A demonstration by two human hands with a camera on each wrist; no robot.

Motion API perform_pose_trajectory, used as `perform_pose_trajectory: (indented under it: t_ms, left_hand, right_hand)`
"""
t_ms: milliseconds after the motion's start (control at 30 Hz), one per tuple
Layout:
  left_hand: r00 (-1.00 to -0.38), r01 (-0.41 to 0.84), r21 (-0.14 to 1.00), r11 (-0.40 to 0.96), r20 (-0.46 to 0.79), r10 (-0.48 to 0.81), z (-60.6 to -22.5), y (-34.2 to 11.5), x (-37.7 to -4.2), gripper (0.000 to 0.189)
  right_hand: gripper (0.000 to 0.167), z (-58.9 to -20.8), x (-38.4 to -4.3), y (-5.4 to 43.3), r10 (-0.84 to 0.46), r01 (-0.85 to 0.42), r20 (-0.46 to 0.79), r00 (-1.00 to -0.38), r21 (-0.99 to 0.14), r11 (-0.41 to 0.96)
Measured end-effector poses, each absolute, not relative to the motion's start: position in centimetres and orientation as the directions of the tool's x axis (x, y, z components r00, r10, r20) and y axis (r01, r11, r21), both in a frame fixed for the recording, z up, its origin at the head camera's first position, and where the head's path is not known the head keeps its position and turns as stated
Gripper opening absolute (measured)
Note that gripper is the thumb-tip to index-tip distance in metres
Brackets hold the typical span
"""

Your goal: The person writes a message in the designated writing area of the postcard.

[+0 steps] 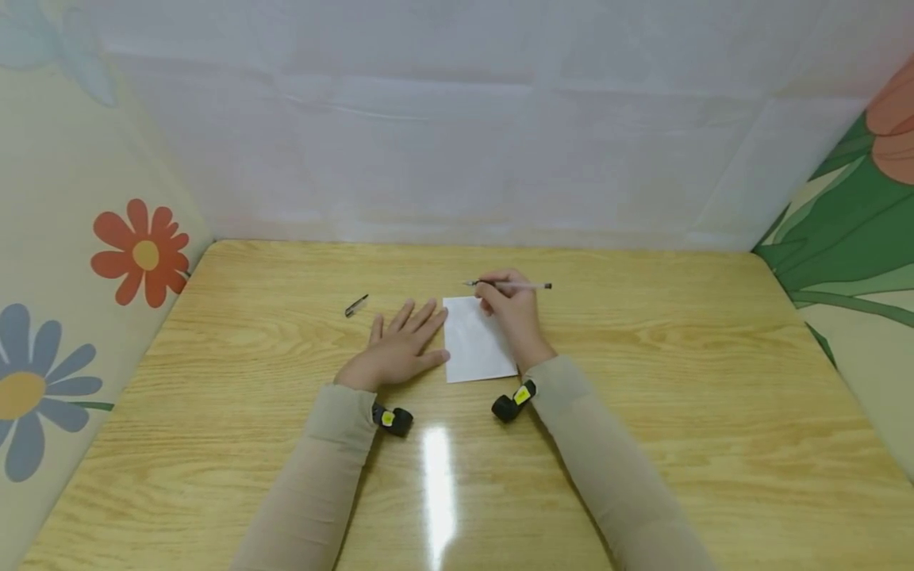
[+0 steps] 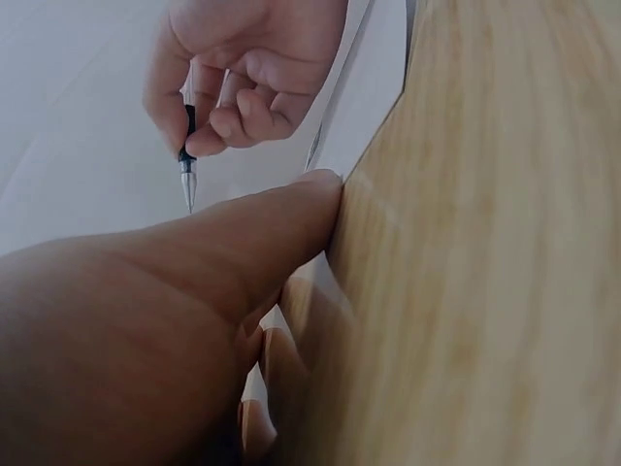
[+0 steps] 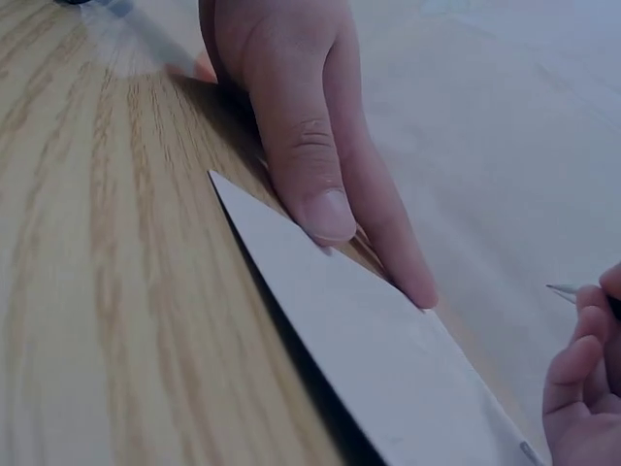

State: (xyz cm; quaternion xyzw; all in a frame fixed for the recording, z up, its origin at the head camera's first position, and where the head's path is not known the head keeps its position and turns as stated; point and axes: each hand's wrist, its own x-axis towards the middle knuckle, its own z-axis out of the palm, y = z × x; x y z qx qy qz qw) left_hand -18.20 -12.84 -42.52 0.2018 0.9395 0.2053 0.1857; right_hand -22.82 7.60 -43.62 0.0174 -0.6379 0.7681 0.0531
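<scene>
1 pen (image 1: 537, 285), pinched by right grip (image 1: 516, 313) | 1 white paper (image 1: 474, 347), left grip (image 1: 401, 349) spread, touching its edge | 1 cap (image 1: 356, 306)

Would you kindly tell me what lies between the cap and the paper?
The left hand does: its spread fingers lie between the cap and the paper, as the head view shows.

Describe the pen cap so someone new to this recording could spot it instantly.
On the wooden table, find the white paper. In the head view, look left from its far edge to the small, dark, partly clear pen cap lying slantwise on the wood. Unlike the pen, it is short and lies unheld.
</scene>
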Motion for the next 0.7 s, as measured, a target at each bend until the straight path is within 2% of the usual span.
perform_pose_trajectory:
  t_ms: [367,700]
  left_hand:
    - [-0.844,0.302,0.463,0.834,-0.277,0.459,-42.7,-12.9,-18.4,0.073]
    - [-0.848,0.302,0.468,0.83,-0.266,0.459,-42.7,-13.0,-18.4,0.074]
  right_hand:
    - [0.007,-44.4,-23.8,6.5,0.063,-0.098,0.087,-0.994,-0.974,-0.206]
    - [0.008,-45.0,-23.7,6.4,0.015,-0.081,0.08,-0.997,-0.978,-0.191]
